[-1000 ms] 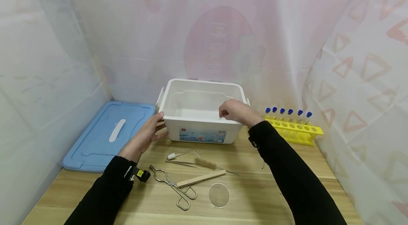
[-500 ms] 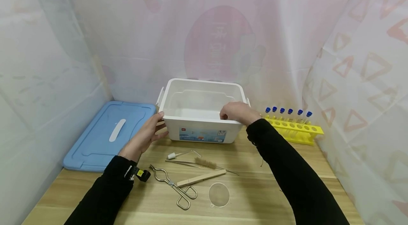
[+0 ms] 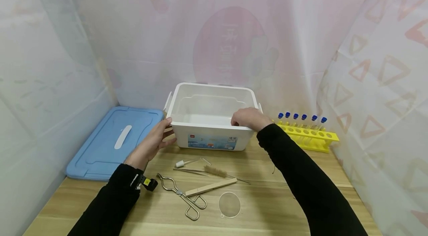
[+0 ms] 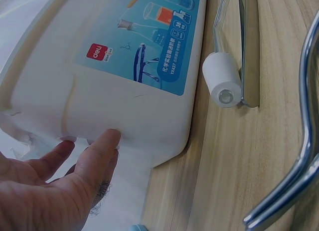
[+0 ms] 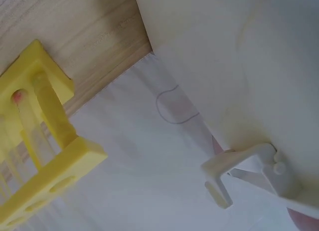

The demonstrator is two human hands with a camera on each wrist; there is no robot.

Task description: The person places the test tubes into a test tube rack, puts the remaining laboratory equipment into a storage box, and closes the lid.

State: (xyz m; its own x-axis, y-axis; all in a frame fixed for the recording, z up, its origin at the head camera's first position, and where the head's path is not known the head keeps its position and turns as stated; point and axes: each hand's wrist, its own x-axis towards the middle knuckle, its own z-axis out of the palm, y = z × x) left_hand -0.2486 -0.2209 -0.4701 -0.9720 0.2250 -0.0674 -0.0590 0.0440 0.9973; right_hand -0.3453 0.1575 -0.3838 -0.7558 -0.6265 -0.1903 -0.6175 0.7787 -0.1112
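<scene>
The person's left hand (image 3: 150, 144) steadies the near left corner of a white plastic storage box (image 3: 181, 136), fingers extended rather than curled, the index fingertip up at the rim and the thumb against the lower wall. The right hand (image 3: 250, 118) reaches over the front rim near the right corner and down into the box; its fingertips are hidden behind that wall, so I cannot tell whether it holds anything. The box stands upright on the wooden table (image 3: 277, 210), uncovered, a blue printed label (image 3: 212, 142) on its front.

Its blue lid (image 3: 97, 150) lies flat to the left, with a white strip (image 3: 123, 136) across the top. On the right stands a yellow test tube rack (image 3: 329, 136) with six blue-capped test tubes (image 3: 304, 117); seen from the right wrist, a white side clip (image 5: 239, 163) juts out from the box.

Between the person and the box lies some labware: a bent glass tube through a white stopper (image 3: 180, 163), tweezers (image 3: 188, 171), a bristled tube brush (image 3: 215, 171), a wooden test tube clamp (image 3: 212, 187) and metal crucible tongs (image 3: 180, 193) — these near the left wrist — plus a thin round disc (image 3: 229, 204) with a small tab.
</scene>
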